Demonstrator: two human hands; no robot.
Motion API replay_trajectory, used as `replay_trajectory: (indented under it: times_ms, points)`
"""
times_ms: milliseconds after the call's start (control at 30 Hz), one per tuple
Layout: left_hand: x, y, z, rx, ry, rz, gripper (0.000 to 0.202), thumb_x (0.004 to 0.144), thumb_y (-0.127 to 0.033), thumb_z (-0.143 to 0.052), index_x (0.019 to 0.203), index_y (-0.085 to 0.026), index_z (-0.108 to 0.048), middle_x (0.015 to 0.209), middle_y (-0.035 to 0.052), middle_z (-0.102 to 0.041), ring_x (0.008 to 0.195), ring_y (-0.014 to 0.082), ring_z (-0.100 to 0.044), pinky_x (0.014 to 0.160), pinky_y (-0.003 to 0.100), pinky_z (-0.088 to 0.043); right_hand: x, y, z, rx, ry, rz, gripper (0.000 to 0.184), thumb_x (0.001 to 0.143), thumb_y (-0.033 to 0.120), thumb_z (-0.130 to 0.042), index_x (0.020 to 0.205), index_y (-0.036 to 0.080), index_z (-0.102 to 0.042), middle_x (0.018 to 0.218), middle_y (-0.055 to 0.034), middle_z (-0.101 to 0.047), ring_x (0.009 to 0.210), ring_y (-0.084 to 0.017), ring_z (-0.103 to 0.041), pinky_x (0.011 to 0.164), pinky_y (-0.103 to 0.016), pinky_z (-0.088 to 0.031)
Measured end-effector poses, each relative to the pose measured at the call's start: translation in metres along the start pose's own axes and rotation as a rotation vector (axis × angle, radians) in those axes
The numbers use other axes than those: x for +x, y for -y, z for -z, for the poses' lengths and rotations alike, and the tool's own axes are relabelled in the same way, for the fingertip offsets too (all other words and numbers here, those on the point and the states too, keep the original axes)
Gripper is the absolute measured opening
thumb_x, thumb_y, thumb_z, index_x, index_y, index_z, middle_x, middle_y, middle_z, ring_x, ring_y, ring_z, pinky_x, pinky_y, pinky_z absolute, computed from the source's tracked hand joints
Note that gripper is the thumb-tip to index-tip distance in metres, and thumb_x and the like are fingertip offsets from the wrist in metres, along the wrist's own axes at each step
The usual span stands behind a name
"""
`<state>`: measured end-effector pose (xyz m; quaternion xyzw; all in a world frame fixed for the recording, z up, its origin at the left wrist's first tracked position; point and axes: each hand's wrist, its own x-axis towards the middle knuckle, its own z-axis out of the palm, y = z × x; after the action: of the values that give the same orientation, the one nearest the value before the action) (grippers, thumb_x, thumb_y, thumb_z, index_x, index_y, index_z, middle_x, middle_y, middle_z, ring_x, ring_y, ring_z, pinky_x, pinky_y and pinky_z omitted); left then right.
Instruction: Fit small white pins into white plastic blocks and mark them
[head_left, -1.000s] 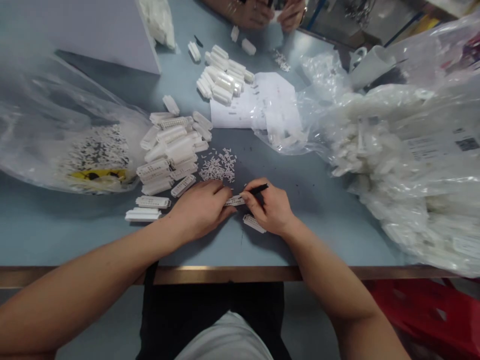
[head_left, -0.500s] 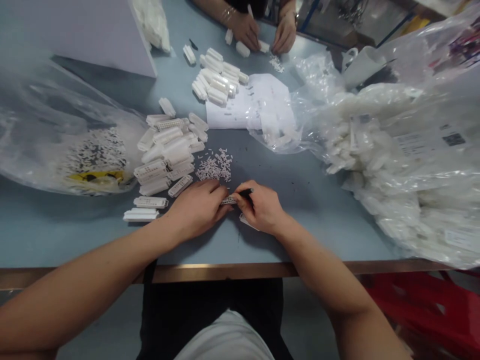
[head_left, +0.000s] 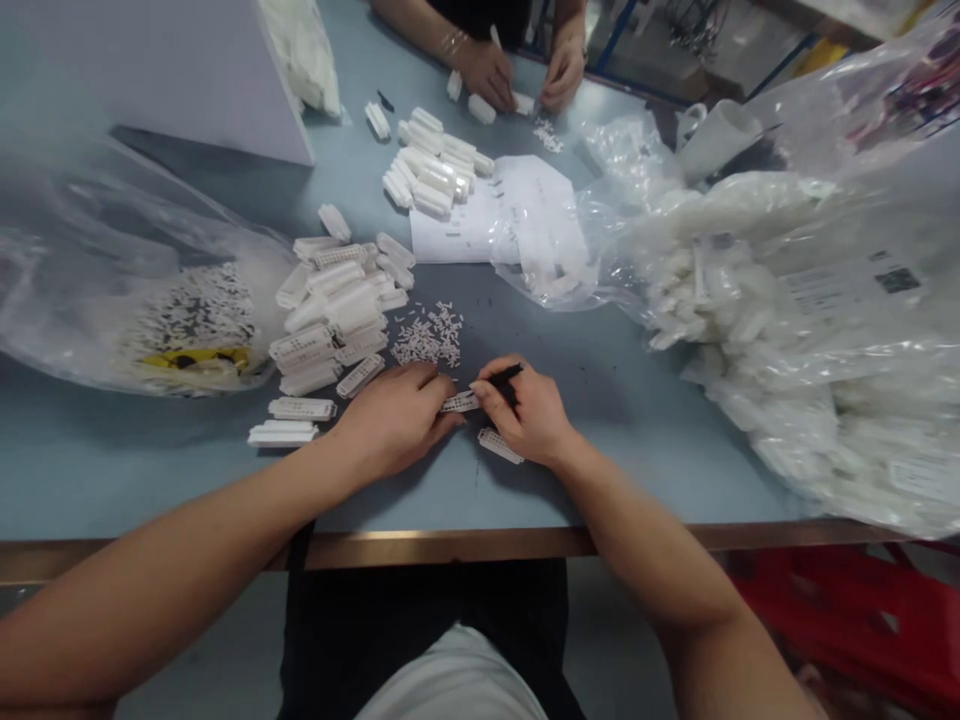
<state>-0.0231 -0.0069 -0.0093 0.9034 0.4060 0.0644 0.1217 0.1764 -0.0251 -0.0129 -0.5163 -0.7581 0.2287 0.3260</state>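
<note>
2 hands meet near the front edge of the blue-grey surface (head_left: 637,440). The left hand (head_left: 397,420) lies palm down with its fingers curled, pinching one end of a small white connector block (head_left: 459,402) that sits on the surface in the gap between both hands. The right hand (head_left: 529,415) is closed around a thin black tool (head_left: 501,377), held like a pen, with its lower end at the other end of the block; whether the tip touches the block cannot be told. A 2nd block (head_left: 501,446) lies under the heel of the right hand, partly covered by it.

Just beyond the fingertips is a loose scatter of tiny white pieces (head_left: 429,338). Left of that is a heap of white blocks (head_left: 337,310), and 2 single blocks (head_left: 300,408) lie side by side nearer the table edge, beside the left wrist. Farther left is a clear bag (head_left: 135,290) holding small pieces. To the right, a large clear bag (head_left: 810,330) of white parts takes up that side of the surface.

Across the surface lie a printed sheet (head_left: 457,225) and a far heap of blocks (head_left: 431,170), and at the far edge a co-worker's hands (head_left: 487,72) work on another block.
</note>
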Motion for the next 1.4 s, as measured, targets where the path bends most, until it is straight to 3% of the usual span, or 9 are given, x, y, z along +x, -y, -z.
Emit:
replay_trajectory:
  times_ms: [267,467,567,767,1033,1400]
  points:
    - [-0.001,0.001,-0.002,0.01,-0.011,-0.007,0.023,0.093,-0.037,-0.053,0.093,-0.016,-0.063,0.091,0.0107,-0.063,0.09,0.0259,-0.062,0.078,0.036,-0.048,0.0,-0.004,-0.005,-0.049,0.057,0.078,0.02,0.096,0.038,-0.047,0.092,0.021,-0.057,0.08,-0.0025,-0.066,0.07,-0.014,-0.063,0.067,-0.025,-0.047]
    - [-0.001,0.001,0.0,-0.014,-0.015,-0.012,0.027,0.092,-0.04,-0.055,0.1,-0.016,-0.064,0.095,0.0114,-0.064,0.092,0.0267,-0.063,0.079,0.038,-0.049,0.001,0.0,0.003,0.02,-0.056,-0.087,0.017,0.094,0.039,-0.052,0.091,0.022,-0.056,0.073,0.0009,-0.066,0.06,-0.012,-0.061,0.06,-0.024,-0.046]
    - [-0.001,0.0,0.0,-0.016,-0.011,-0.011,0.025,0.091,-0.039,-0.055,0.098,-0.016,-0.064,0.094,0.0115,-0.064,0.091,0.0273,-0.063,0.077,0.038,-0.049,0.001,0.001,0.005,0.039,-0.045,-0.121,0.018,0.093,0.04,-0.053,0.091,0.023,-0.055,0.069,0.0015,-0.066,0.057,-0.012,-0.06,0.058,-0.025,-0.046]
    - [-0.001,-0.001,0.001,0.002,-0.003,-0.008,0.025,0.091,-0.038,-0.055,0.097,-0.016,-0.064,0.092,0.0112,-0.064,0.091,0.0272,-0.063,0.076,0.038,-0.049,0.0,0.001,0.003,0.058,0.005,-0.109,0.019,0.093,0.041,-0.053,0.092,0.022,-0.054,0.069,0.0014,-0.065,0.055,-0.012,-0.059,0.056,-0.025,-0.044]
    - [-0.001,0.001,-0.001,0.011,-0.02,-0.02,0.024,0.092,-0.038,-0.055,0.097,-0.016,-0.063,0.093,0.0111,-0.063,0.09,0.0268,-0.063,0.075,0.037,-0.049,0.0,-0.003,0.001,-0.051,-0.01,-0.007,0.018,0.094,0.039,-0.05,0.091,0.022,-0.056,0.079,-0.0014,-0.067,0.062,-0.013,-0.061,0.061,-0.025,-0.045]
    - [-0.002,0.0,-0.001,-0.006,-0.019,-0.017,0.024,0.092,-0.038,-0.054,0.095,-0.016,-0.063,0.092,0.0115,-0.063,0.089,0.0271,-0.063,0.075,0.037,-0.048,-0.001,-0.003,0.002,-0.061,-0.024,0.009,0.017,0.094,0.039,-0.05,0.09,0.023,-0.055,0.077,0.0001,-0.066,0.057,-0.011,-0.057,0.059,-0.024,-0.045]
